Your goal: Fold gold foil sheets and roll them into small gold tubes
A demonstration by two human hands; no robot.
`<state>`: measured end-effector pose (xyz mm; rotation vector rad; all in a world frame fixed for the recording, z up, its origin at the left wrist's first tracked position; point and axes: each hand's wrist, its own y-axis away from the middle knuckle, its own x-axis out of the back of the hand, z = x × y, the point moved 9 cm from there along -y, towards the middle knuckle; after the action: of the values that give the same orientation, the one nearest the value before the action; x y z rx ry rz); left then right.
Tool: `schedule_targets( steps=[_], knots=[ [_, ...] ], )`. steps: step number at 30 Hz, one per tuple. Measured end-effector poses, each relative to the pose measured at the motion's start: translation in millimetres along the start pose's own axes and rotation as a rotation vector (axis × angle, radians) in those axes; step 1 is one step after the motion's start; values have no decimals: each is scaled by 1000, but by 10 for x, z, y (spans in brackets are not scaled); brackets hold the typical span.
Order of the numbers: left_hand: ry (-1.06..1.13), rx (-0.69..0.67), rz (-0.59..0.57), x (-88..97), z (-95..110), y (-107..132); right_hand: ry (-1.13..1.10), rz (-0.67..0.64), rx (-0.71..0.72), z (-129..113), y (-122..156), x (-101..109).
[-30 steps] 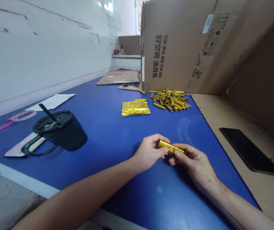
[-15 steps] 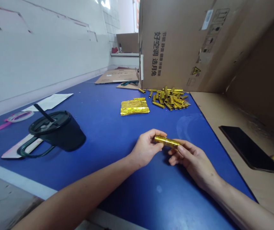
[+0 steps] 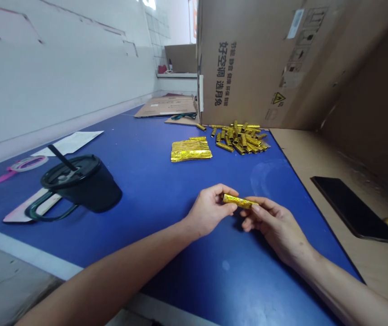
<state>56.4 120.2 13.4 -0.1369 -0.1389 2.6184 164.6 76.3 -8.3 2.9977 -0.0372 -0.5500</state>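
Observation:
A short gold foil roll point(image 3: 236, 201) is held between both hands just above the blue tabletop point(image 3: 153, 181). My left hand point(image 3: 209, 210) pinches its left end with thumb and fingers closed. My right hand point(image 3: 275, 226) grips its right end, fingers curled under it. Farther back lies a flat stack of gold foil sheets point(image 3: 190, 150). Beside that stack, to its right, sits a pile of several finished gold rolls point(image 3: 239, 137).
A black lidded cup with a straw and handle point(image 3: 78, 183) stands at the left. A large cardboard box point(image 3: 265, 63) rises behind the pile. On the brown cardboard at the right lies a black phone point(image 3: 353, 208). Paper point(image 3: 70, 142) and a tape roll point(image 3: 27, 163) lie far left.
The gold roll looks tighter and shorter than a second ago. Both hands have stayed in nearly the same place, fingers shifting slightly on it.

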Motion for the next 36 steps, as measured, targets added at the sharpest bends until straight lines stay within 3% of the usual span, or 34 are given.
schedule_targets(
  steps=[8,13,23,29,36],
  knots=[
    [-94,-23,4,-11,16,23,160,24,105,-50,6,25],
    [-25,-1,-26,-66,-14,48,290,30,119,-83,40,-21],
    [-66,-73,40,26,56,33,123,17,83,-26,-18,58],
    [70,53,20,12,-63,-2,82,80,97,-58,-2,101],
    [10,4,30,-3,-17,22,40,64,53,-13,-21,88]
  ],
)
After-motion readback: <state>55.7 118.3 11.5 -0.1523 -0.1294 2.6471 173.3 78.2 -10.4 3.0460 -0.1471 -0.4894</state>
